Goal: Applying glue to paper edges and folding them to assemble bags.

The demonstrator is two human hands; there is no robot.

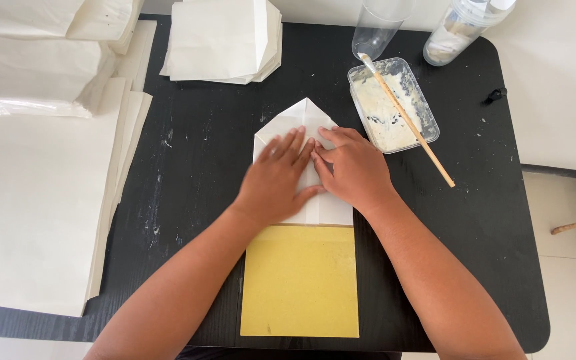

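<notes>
Your left hand [276, 175] and right hand [355, 167] lie flat, fingers spread, gripping nothing, pressing the folded white paper [301, 120] at the black table's [195, 153] centre (its peak points away from you). Just right, a clear tray [428, 113] holds whitish paste and a brush [408, 120].

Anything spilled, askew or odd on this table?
Yes. The black table carries white smears and specks left of the folded white paper that both hands press. The brush lies slanted across the paste tray, its handle overhanging the rim. Nothing looks torn.
</notes>
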